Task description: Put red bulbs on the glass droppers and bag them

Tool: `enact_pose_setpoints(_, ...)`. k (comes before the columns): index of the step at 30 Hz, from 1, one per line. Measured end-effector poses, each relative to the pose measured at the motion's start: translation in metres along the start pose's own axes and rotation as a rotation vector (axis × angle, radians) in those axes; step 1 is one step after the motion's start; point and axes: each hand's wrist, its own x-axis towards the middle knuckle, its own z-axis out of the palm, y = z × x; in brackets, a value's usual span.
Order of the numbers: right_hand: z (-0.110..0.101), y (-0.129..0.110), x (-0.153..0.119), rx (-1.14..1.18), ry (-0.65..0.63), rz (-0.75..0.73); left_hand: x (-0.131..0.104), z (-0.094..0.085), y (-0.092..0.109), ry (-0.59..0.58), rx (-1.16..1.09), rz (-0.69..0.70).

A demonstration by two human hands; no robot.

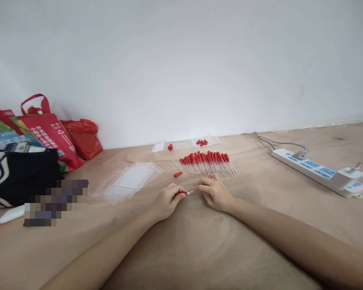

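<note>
My left hand (168,201) is closed on a red rubber dropper bulb (182,193), with its open end facing right. A clear glass tube (190,192) runs from that end toward my right hand (213,193), whose fingers pinch its other side. Whether the tube sits inside the bulb is too small to tell. Just beyond my hands lies a row of droppers (204,163), red bulbs away from me and glass tips toward me. One loose red bulb (178,174) rests left of the row.
Clear zip bags (133,179) lie fanned out at left. Against the wall are more glass tubes (183,145) and small red bulbs (202,142). A white power strip (311,167) with plugs and cables stands right. Red shopping bags (53,135) and a black cloth (24,173) fill the far left.
</note>
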Motion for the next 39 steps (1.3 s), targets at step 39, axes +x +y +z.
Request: enact_pose_setpoints(39,-0.024,-0.020,0.023,-0.136,-0.254,0.195,0.003,-0.007,-0.015,0.198,0.095,0.156)
